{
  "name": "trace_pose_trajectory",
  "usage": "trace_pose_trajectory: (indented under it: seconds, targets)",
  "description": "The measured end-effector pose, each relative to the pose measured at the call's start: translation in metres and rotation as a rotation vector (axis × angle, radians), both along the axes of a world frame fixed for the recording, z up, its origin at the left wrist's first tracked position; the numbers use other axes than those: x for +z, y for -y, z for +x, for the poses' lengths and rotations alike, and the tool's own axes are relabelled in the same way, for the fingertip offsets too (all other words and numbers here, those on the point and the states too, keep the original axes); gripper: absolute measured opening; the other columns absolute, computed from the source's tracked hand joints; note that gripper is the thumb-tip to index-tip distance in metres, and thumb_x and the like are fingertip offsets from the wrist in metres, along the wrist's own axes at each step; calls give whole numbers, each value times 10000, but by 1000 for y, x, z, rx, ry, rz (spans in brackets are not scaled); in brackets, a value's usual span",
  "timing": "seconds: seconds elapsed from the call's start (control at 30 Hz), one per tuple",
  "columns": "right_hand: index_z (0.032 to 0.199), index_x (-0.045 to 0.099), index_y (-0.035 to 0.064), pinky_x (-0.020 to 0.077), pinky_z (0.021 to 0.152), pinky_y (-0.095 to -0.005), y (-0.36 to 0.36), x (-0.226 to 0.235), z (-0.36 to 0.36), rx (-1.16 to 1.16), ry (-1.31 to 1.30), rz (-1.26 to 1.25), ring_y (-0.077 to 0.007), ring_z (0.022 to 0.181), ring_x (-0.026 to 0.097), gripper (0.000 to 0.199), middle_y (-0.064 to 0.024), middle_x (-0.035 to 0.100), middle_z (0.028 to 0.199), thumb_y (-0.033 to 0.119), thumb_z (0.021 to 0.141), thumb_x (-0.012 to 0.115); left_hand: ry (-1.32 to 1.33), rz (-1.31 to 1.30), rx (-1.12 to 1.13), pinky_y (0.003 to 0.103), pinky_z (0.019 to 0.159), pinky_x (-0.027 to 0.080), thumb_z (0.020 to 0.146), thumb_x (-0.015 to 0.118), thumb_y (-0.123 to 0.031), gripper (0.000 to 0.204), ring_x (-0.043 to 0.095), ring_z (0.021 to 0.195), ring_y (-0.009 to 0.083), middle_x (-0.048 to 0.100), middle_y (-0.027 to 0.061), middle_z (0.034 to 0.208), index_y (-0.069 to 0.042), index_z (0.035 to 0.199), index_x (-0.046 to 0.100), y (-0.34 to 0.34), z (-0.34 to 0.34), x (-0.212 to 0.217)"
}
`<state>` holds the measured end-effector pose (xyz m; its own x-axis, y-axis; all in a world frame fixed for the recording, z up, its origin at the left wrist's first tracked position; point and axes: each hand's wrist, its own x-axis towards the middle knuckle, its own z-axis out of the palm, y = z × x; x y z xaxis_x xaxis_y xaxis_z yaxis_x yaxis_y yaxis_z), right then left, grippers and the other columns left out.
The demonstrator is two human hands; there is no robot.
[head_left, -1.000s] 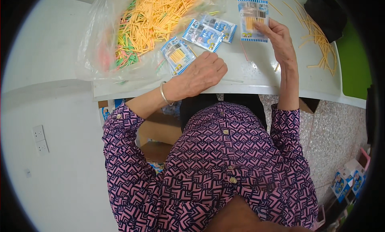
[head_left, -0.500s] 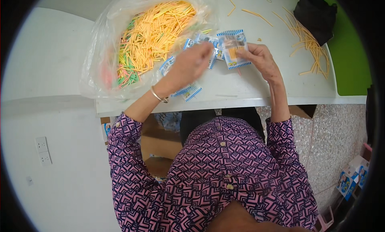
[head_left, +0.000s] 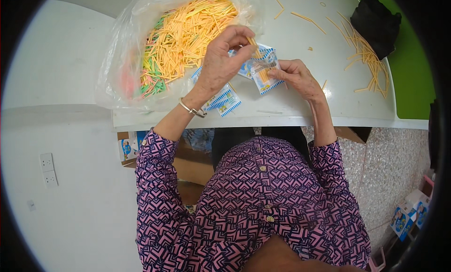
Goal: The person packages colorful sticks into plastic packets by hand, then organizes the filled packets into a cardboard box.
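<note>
My right hand [head_left: 299, 78] pinches a small clear packet [head_left: 265, 79] with blue-and-white striped edges, and short yellow sticks show inside it. Just above the packet's upper end is my left hand [head_left: 228, 55], its thumb and fingers closed on a few thin yellow sticks [head_left: 252, 40]. Whether those sticks touch the packet I cannot tell. More flat packets [head_left: 230, 105] lie on the table below my left hand, and others lie partly hidden behind the held one. Left of them, a big clear plastic bag [head_left: 110, 79] stands open, heaped with yellow, green and pink sticks [head_left: 190, 37].
Longer yellow sticks [head_left: 369, 65] lie scattered at the right of the white table [head_left: 319, 110], beside a black bag [head_left: 375, 25]. A few loose sticks [head_left: 307, 22] lie farther back. Under the table are cardboard boxes [head_left: 192, 167]; a blue-and-white box [head_left: 401, 222] is at the lower right.
My left hand, blurred before, has come up to the packet's upper end and now shows sticks in its fingers. The packet in my right hand has moved slightly lower and to the left.
</note>
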<state>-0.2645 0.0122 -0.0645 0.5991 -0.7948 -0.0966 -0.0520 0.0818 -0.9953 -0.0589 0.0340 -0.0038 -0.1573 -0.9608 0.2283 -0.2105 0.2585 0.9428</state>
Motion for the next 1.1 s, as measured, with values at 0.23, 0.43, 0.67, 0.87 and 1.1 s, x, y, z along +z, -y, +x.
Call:
trace_pose_trajectory:
  seconds: [0.23, 0.43, 0.67, 0.87, 1.1]
  targets:
    - [997, 687, -1, 346, 549, -208, 1, -20, 5, 23, 4, -60, -33, 639, 447, 290, 39, 596, 715, 245, 848, 654, 496, -354, 32, 251, 815, 446, 875, 614, -115, 154, 570, 901, 124, 619, 57, 988, 18, 927, 671, -8, 6, -23]
    - [979, 670, -21, 395, 629, -197, -9, -18, 13, 127, 35, -72, -28, 694, 480, 283, 36, 608, 744, 234, 858, 642, 338, 181, -58, 284, 756, 467, 857, 626, -142, 290, 592, 870, 195, 618, 121, 970, 15, 1096, 581, -30, 13, -27]
    - [1031, 618, 19, 451, 831, -338, -30, -19, -67, -375, -453, -768, -258, 993, 542, 246, -116, 587, 1081, 154, 826, 631, 229, 257, -9, 236, 767, 476, 850, 631, -79, 250, 584, 899, 107, 610, 48, 985, -17, 1077, 549, -31, 69, -5]
    - [1091, 574, 36, 430, 881, -358, -27, -2, -108, -105, -917, -1058, -276, 1082, 495, 292, -93, 535, 1193, 65, 803, 536, 990, -523, -32, 367, 814, 438, 732, 619, -53, 225, 562, 918, 267, 612, 96, 946, -29, 955, 619, -20, 54, -11]
    - [934, 572, -35, 429, 821, -329, -18, -1, -100, 317, -1183, -1340, -251, 938, 506, 230, -151, 520, 1082, 44, 726, 512, 995, -928, -443, 331, 755, 424, 722, 544, -99, 125, 534, 789, 229, 530, 71, 770, -34, 829, 547, 13, -52, -60]
